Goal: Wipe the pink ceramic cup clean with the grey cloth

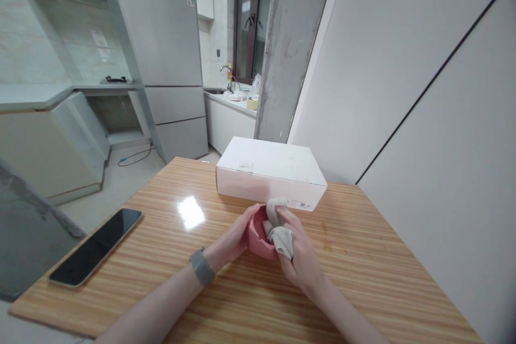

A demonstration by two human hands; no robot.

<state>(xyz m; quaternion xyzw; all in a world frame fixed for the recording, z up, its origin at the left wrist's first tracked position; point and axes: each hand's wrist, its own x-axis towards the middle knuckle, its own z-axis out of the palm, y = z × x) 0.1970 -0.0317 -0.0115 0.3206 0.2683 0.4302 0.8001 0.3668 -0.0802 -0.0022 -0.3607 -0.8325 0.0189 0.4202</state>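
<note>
My left hand (237,231) grips the left side of a pink bowl-like container (258,242), tilted so that its opening faces right. In my right hand (300,252) is a light grey cloth (283,241), bunched between the fingers and partly inside the container's opening. Part of the cloth sticks up above the rim. Both hands are above the wooden table, close to its middle. The palm side of my left hand and the container's underside are hidden.
A closed white box (270,164) stands just beyond my hands on the wooden table (363,258). A black-screened phone (97,247) lies near the left edge. A white wall (423,145) borders the right side; a fridge (169,54) stands farther back.
</note>
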